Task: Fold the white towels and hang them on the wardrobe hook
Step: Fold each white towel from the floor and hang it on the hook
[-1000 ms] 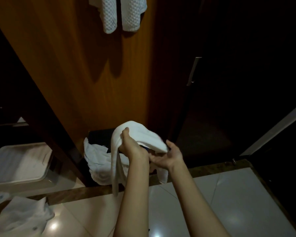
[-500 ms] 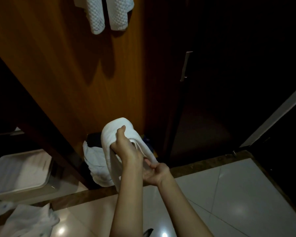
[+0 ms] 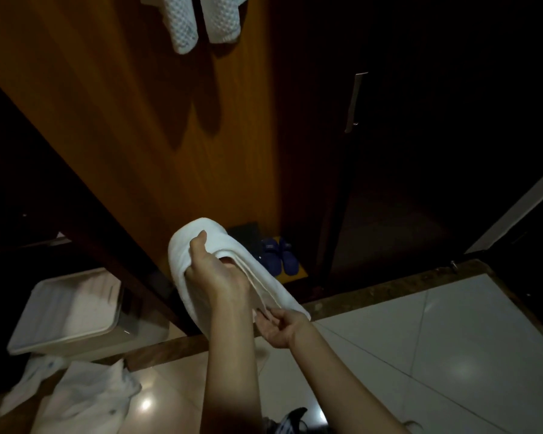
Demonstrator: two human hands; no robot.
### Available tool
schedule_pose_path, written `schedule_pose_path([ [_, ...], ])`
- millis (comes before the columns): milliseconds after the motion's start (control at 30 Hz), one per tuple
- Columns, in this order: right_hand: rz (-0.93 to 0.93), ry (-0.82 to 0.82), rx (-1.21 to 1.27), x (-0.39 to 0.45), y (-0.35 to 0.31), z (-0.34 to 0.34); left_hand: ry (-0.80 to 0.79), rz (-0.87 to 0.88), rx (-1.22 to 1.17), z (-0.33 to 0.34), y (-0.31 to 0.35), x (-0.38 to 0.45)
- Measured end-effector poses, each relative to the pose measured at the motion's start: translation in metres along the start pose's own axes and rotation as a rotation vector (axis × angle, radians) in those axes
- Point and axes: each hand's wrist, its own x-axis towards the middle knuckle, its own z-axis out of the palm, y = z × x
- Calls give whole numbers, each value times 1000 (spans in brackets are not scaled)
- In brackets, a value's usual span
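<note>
A folded white towel [image 3: 188, 245] is draped over my left hand [image 3: 217, 274], which grips it from inside the fold in front of the wooden wardrobe door [image 3: 138, 136]. My right hand [image 3: 279, 328] pinches the towel's lower edges together at the right end. Two textured white towels [image 3: 198, 20] hang at the top of the door; the hook itself is out of sight.
A white bin [image 3: 66, 311] sits low on the left. Crumpled white cloths [image 3: 82, 399] lie on the glossy tiled floor [image 3: 436, 339]. Blue slippers [image 3: 279, 255] rest inside the wardrobe bottom. A dark door with a metal handle [image 3: 353, 101] stands at right.
The towel has been gathered into a tighter fold over my left hand. My right hand slid down to pinch its lower edges. The loose white cloth behind is no longer seen; slippers now show.
</note>
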Motion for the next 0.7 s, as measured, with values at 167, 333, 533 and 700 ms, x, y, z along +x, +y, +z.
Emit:
schedule_pose_path([
  [167,-72,47,23,6,-5,-11,40,-28,-94,-7,6,7],
  [333,-164,72,-48,12,-13,-12,55,-8,-70,-9,7,14],
  [533,-283,144,-16,8,-16,-14,46,28,-55,-12,7,21],
  [700,-467,20,145,-1,-26,-7,35,8,-72,-15,8,21],
])
